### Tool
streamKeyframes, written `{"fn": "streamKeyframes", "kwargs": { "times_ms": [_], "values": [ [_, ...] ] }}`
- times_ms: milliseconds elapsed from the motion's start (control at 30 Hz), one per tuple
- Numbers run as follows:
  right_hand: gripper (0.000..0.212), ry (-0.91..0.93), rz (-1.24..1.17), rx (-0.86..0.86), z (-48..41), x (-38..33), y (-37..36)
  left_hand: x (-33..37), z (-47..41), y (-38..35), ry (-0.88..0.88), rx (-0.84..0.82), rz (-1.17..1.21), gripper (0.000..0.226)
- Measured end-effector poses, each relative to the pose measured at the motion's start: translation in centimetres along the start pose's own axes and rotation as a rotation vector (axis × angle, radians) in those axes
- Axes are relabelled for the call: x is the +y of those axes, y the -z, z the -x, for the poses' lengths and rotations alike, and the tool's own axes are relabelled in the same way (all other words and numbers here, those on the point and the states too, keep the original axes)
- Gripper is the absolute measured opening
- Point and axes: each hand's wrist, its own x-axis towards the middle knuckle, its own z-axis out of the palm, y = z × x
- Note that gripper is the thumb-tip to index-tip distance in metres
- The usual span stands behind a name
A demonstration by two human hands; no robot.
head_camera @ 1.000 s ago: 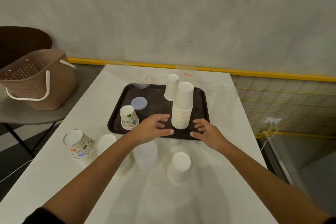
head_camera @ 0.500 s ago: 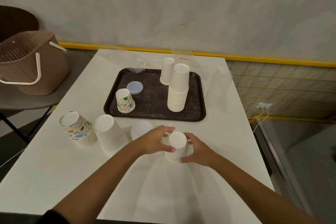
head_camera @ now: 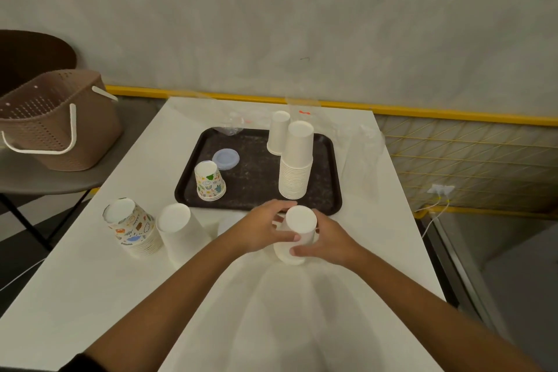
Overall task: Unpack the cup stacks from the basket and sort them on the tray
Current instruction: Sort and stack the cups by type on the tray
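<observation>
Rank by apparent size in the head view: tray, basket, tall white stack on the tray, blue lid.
1. tray and basket: look close in size, and the basket runs to the frame edge, so they are not ranked against each other.
2. tall white stack
3. blue lid

A white table (head_camera: pixel 90 296) stands near a grey wall (head_camera: pixel 302 9), a chair (head_camera: pixel 45 184) just beside.

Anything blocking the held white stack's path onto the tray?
The tall white stack stands near right on the tray, directly beyond the held stack. Bare tray lies left of it, short of the patterned cups.
</observation>
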Motion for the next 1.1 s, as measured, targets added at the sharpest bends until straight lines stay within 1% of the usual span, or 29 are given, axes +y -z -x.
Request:
{"fn": "streamKeyframes", "kwargs": {
  "times_ms": [133, 333, 533, 667, 767, 933, 1100],
  "values": [
    [0.07, 0.145, -0.009, 0.05, -0.5, -3.9, 3.2, 3.6, -0.5, 2.8, -0.104, 0.077, 0.039, 0.062],
    [0.072, 0.33, 0.09, 0.146, -2.0, -10.3, 8.3, 8.7, -1.8, 7.4, -0.257, 0.25, 0.0, 0.064],
    [0.072, 0.4, 0.111, 0.247, -4.5, -13.8, 11.7, 12.4, -3.8, 10.7, -0.343, 0.343, -0.029, 0.06],
    [0.072, 0.392, 0.075, 0.267, -6.5, -14.0, 12.6, 12.8, -6.0, 11.3, -0.323, 0.368, 0.0, 0.058],
    [0.072, 0.344, 0.071, 0.266, -8.2, -13.6, 12.8, 12.4, -7.7, 11.2, -0.283, 0.38, -0.013, 0.058],
    [0.074, 0.271, 0.064, 0.207, -10.3, -12.2, 12.7, 10.8, -9.9, 10.6, -0.165, 0.375, 0.036, 0.055],
    [0.072, 0.205, 0.119, 0.15, -11.8, -10.2, 11.6, 9.1, -11.1, 9.6, -0.047, 0.338, 0.005, 0.058]
  ]
}}
